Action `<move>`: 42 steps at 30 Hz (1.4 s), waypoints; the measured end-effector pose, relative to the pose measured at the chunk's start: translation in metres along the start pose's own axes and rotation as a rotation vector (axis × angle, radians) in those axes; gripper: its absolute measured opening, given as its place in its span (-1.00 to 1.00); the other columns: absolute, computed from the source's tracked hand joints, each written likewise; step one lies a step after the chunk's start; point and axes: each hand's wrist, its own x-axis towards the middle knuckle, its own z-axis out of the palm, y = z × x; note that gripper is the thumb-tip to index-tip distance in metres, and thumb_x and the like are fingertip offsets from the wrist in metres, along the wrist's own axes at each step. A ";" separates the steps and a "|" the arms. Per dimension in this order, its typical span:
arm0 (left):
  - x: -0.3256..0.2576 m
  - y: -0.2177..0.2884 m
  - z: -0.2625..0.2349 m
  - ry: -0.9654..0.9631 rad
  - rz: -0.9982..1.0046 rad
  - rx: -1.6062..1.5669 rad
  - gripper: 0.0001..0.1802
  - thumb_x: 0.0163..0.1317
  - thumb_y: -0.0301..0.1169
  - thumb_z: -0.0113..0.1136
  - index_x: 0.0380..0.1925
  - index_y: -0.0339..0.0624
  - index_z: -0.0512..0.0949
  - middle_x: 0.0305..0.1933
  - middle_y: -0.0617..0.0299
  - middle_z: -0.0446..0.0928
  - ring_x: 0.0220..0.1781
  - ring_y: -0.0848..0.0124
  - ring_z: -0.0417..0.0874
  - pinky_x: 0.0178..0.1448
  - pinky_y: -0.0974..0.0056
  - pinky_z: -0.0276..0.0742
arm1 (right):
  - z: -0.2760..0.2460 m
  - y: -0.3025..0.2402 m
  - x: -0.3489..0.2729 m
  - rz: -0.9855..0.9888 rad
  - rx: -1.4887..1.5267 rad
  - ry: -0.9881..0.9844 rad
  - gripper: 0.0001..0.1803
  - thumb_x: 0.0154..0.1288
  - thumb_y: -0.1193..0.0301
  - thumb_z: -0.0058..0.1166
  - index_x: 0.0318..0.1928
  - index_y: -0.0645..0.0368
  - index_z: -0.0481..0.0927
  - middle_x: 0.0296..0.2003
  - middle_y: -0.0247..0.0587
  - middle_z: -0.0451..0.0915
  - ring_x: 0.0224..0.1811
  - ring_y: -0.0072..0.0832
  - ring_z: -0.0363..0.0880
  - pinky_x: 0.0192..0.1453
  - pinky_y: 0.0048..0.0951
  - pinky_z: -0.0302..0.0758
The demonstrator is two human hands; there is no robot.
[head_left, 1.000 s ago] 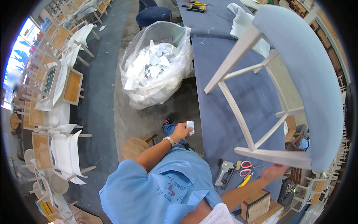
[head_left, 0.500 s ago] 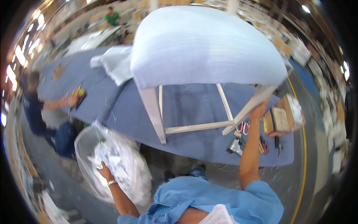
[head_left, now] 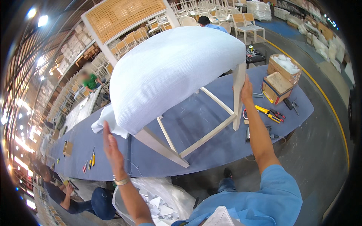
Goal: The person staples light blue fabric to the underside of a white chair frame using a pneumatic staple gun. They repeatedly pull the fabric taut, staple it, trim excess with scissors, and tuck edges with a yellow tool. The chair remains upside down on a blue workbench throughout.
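A chair stands on the blue-grey covered table [head_left: 203,116]. Its padded seat [head_left: 177,67] wears pale ribbed fabric, and its legs are whitish wood. Behind the seat rises a woven cane panel [head_left: 122,19] in a pale frame, apparently the chair's back. My right hand [head_left: 247,90] grips the chair's right front leg [head_left: 238,94], just below the seat. Fingers stretched out, my left hand [head_left: 114,150] is raised beside the seat's left corner with nothing in it. Beyond it, a loose piece of white fabric [head_left: 109,122] lies on the table.
To the right lie a yellow utility knife [head_left: 268,113], pliers [head_left: 278,113], and two boxes [head_left: 277,86]. A plastic bag of fabric scraps [head_left: 162,205] stands below the table's front edge. A co-worker [head_left: 62,192] is at the left; farther off are another person and many chairs.
My left hand has risen from above the scrap bag to the seat's left side. The chair has turned and appears tilted differently, my right hand still on its leg. My view has shifted.
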 end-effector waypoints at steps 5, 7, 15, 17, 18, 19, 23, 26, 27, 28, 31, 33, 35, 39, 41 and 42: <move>0.077 0.106 0.015 -0.287 0.437 0.578 -0.14 0.38 0.13 0.12 0.46 -0.26 0.24 0.56 -0.14 0.17 0.62 0.05 0.12 0.61 0.02 0.05 | 0.000 -0.008 -0.006 -0.012 0.064 -0.013 -0.26 0.61 -0.10 -0.40 -0.19 0.29 0.67 -0.48 -0.16 0.66 -0.51 -0.43 0.62 -0.34 -0.40 0.55; 0.090 0.127 0.039 -0.406 0.526 0.827 -0.01 0.25 0.22 0.23 0.46 -0.25 0.24 0.55 -0.21 0.16 0.61 -0.04 0.13 0.60 -0.01 0.07 | 0.002 -0.014 -0.010 0.005 0.062 -0.028 -0.27 0.61 -0.10 -0.39 -0.17 0.30 0.67 -0.48 -0.15 0.66 -0.49 -0.41 0.63 -0.32 -0.38 0.55; 0.104 0.158 0.173 -0.403 0.671 1.012 0.12 0.12 0.36 0.23 0.41 -0.34 0.26 0.43 -0.30 0.31 0.48 -0.16 0.31 0.50 -0.05 0.26 | 0.006 0.021 0.002 -0.503 -0.564 0.375 -0.33 0.62 -0.02 -0.33 -0.21 0.32 0.68 -0.44 0.02 0.64 -0.35 -0.20 0.64 -0.17 -0.17 0.51; 0.102 0.167 0.197 -0.383 0.613 1.048 0.11 0.14 0.37 0.20 0.40 -0.36 0.28 0.42 -0.30 0.33 0.46 -0.16 0.34 0.46 -0.05 0.31 | 0.009 0.017 -0.001 -0.256 -0.481 0.212 -0.31 0.62 -0.04 -0.36 -0.19 0.32 0.66 -0.38 0.08 0.64 -0.26 -0.16 0.62 -0.09 -0.14 0.49; 0.099 0.167 0.211 -0.336 0.647 1.062 0.07 0.17 0.37 0.16 0.37 -0.36 0.33 0.38 -0.30 0.37 0.42 -0.15 0.39 0.43 -0.04 0.35 | 0.012 0.007 -0.006 -0.068 -0.340 0.123 -0.29 0.62 -0.06 -0.38 -0.20 0.32 0.66 -0.38 0.07 0.65 -0.26 -0.17 0.61 -0.08 -0.15 0.50; 0.098 0.171 0.227 -0.317 0.677 1.057 0.06 0.18 0.37 0.14 0.35 -0.37 0.34 0.37 -0.30 0.38 0.41 -0.14 0.41 0.41 -0.03 0.37 | 0.011 0.010 -0.004 -0.121 -0.142 0.125 -0.23 0.62 -0.09 -0.40 -0.35 0.32 0.66 -0.51 -0.02 0.63 -0.42 -0.25 0.63 -0.21 -0.22 0.53; 0.102 0.180 0.279 -0.189 0.820 1.072 0.04 0.18 0.41 0.09 0.25 -0.42 0.43 0.26 -0.35 0.48 0.32 -0.12 0.53 0.30 0.01 0.51 | 0.007 0.009 -0.001 -0.084 -0.137 0.127 -0.25 0.61 -0.06 -0.41 -0.39 0.34 0.59 -0.56 0.10 0.55 -0.47 -0.10 0.51 -0.26 -0.15 0.43; 0.110 0.183 0.308 -0.209 0.795 1.096 0.07 0.17 0.45 0.07 0.32 -0.34 0.39 0.34 -0.31 0.41 0.30 -0.12 0.54 0.23 -0.03 0.57 | 0.004 0.011 -0.001 -0.114 -0.156 0.080 -0.20 0.62 -0.11 -0.47 -0.40 0.28 0.63 -0.58 -0.12 0.59 -0.56 -0.40 0.57 -0.38 -0.36 0.51; 0.112 0.185 0.315 -0.214 0.807 1.095 0.08 0.16 0.46 0.07 0.31 -0.34 0.40 0.34 -0.31 0.42 0.30 -0.13 0.55 0.22 -0.03 0.58 | 0.004 0.014 0.000 -0.118 -0.155 0.077 -0.20 0.62 -0.11 -0.47 -0.41 0.27 0.63 -0.58 -0.13 0.60 -0.55 -0.40 0.57 -0.37 -0.36 0.50; 0.113 0.186 0.321 -0.218 0.816 1.096 0.09 0.15 0.47 0.07 0.31 -0.34 0.40 0.34 -0.31 0.42 0.29 -0.13 0.55 0.21 -0.03 0.58 | 0.005 0.018 0.001 -0.122 -0.153 0.073 -0.20 0.62 -0.11 -0.48 -0.42 0.26 0.63 -0.58 -0.15 0.60 -0.55 -0.40 0.57 -0.37 -0.36 0.50; 0.115 0.190 0.336 -0.243 0.838 1.080 0.10 0.09 0.48 0.11 0.23 -0.40 0.46 0.24 -0.34 0.50 0.28 -0.11 0.57 0.22 -0.02 0.58 | 0.007 0.001 -0.008 -0.126 -0.135 0.042 -0.22 0.62 -0.09 -0.46 -0.41 0.30 0.60 -0.58 -0.08 0.58 -0.51 -0.34 0.55 -0.30 -0.31 0.47; 0.116 0.197 0.347 -0.290 0.849 1.064 0.13 0.04 0.49 0.14 0.21 -0.41 0.47 0.23 -0.35 0.51 0.31 -0.11 0.55 0.24 -0.04 0.56 | 0.007 -0.015 -0.014 -0.094 -0.187 0.086 -0.27 0.62 -0.04 -0.42 -0.37 0.32 0.60 -0.54 0.10 0.56 -0.42 -0.02 0.54 -0.22 -0.15 0.44; 0.123 0.202 0.358 -0.352 0.849 1.056 0.17 -0.02 0.50 0.19 0.25 -0.39 0.44 0.28 -0.34 0.47 0.35 -0.12 0.51 0.27 -0.09 0.53 | 0.005 -0.023 -0.015 -0.093 -0.216 0.099 -0.30 0.61 -0.01 -0.40 -0.34 0.33 0.61 -0.51 0.20 0.56 -0.37 0.13 0.56 -0.18 -0.09 0.43; 0.139 0.214 0.377 -0.579 0.808 0.985 0.20 -0.15 0.47 0.32 0.32 -0.24 0.42 0.40 -0.11 0.42 0.47 -0.14 0.35 0.37 -0.31 0.35 | 0.001 -0.021 -0.012 -0.096 -0.172 -0.005 -0.33 0.61 0.00 -0.37 -0.29 0.32 0.63 -0.47 0.21 0.58 -0.34 0.02 0.61 -0.16 -0.14 0.46; 0.149 0.224 0.385 -0.724 0.770 0.927 0.19 -0.20 0.44 0.39 0.34 -0.16 0.42 0.44 0.02 0.40 0.51 -0.14 0.29 0.41 -0.41 0.24 | -0.003 -0.024 -0.009 -0.082 -0.125 -0.066 -0.34 0.61 0.01 -0.36 -0.27 0.32 0.64 -0.44 0.20 0.60 -0.33 -0.05 0.63 -0.14 -0.16 0.47; 0.158 0.221 0.392 -0.818 0.736 0.875 0.09 -0.18 0.39 0.43 0.29 -0.05 0.48 0.41 0.11 0.45 0.55 -0.10 0.23 0.49 -0.45 0.07 | -0.002 -0.023 -0.011 -0.072 -0.092 -0.098 -0.35 0.61 0.01 -0.35 -0.26 0.32 0.64 -0.43 0.19 0.61 -0.32 -0.08 0.63 -0.13 -0.17 0.48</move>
